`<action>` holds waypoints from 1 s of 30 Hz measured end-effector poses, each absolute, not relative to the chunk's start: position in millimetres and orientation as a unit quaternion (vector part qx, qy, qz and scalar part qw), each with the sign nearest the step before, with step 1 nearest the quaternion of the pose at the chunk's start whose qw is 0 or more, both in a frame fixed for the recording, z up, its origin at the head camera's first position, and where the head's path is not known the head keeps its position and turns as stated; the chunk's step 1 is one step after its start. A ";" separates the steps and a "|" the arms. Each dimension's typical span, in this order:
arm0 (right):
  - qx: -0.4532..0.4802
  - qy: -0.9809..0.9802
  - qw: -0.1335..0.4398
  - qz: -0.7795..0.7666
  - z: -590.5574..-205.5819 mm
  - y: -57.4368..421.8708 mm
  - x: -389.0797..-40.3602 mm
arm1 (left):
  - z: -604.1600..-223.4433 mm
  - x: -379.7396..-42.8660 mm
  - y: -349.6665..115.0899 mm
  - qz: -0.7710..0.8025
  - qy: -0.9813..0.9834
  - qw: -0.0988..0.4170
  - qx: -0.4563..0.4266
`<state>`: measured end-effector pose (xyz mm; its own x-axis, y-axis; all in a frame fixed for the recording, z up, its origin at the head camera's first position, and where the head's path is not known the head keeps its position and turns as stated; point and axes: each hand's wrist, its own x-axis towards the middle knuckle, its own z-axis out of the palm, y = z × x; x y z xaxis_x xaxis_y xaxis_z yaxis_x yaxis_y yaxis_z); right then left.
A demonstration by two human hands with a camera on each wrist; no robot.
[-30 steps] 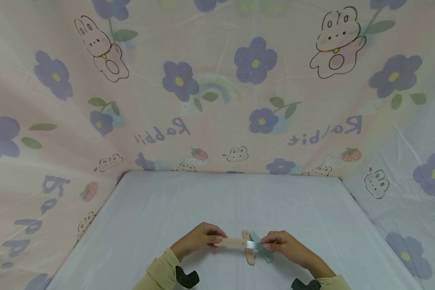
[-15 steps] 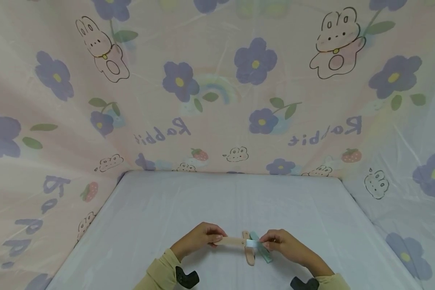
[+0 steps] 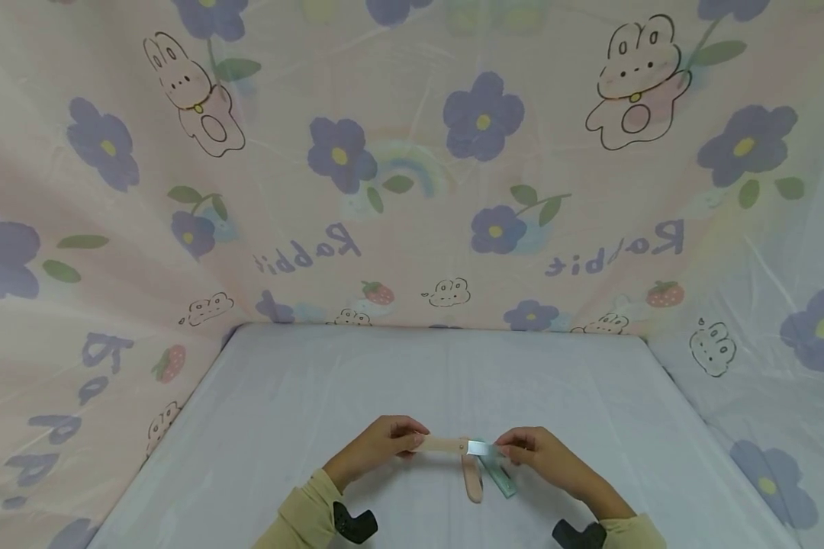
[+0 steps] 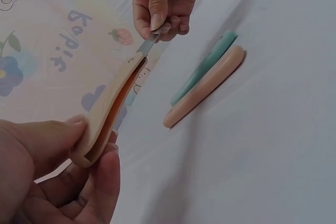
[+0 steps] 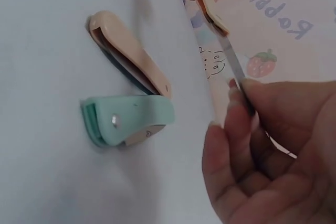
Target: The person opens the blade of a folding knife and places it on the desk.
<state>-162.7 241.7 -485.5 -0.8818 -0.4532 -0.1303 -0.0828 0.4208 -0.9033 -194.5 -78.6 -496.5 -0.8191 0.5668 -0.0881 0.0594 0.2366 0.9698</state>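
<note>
A folding knife with a beige handle (image 3: 442,443) is stretched between both hands above the table, its metal blade (image 3: 479,448) swung out. My left hand (image 3: 384,446) pinches the handle's end between thumb and fingers. My right hand (image 3: 539,450) pinches the blade toward its tip, which the fingers hide. In the left wrist view the slot along the handle (image 4: 113,100) faces the camera. Below the held knife, a pink folding knife (image 5: 131,45) and a mint green folding knife (image 5: 136,114) lie folded side by side on the table.
The table (image 3: 357,374) has a white cover. Cloth walls (image 3: 412,206) printed with flowers and rabbits rise behind it and on both sides. Black camera mounts (image 3: 355,524) sit at the wrists.
Both hands have moved slightly up and away from the person, carrying the beige knife along. The pink and green knives have stayed where they lay.
</note>
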 end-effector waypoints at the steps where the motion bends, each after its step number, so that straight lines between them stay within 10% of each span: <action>1: -0.156 0.824 0.178 -0.515 -484.4 241.6 -163.0 | -495.7 -194.8 -78.8 0.585 0.754 0.216 0.208; 30: -0.146 0.834 0.126 -0.516 -463.1 247.7 -190.8 | -473.3 -220.3 -75.0 0.596 0.765 0.165 0.180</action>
<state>-190.8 247.7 -463.1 -0.9254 -0.3741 -0.0603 -0.1130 0.4243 -0.8984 -220.3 -75.0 -473.3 -0.8808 0.4718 -0.0387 0.0783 0.2258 0.9710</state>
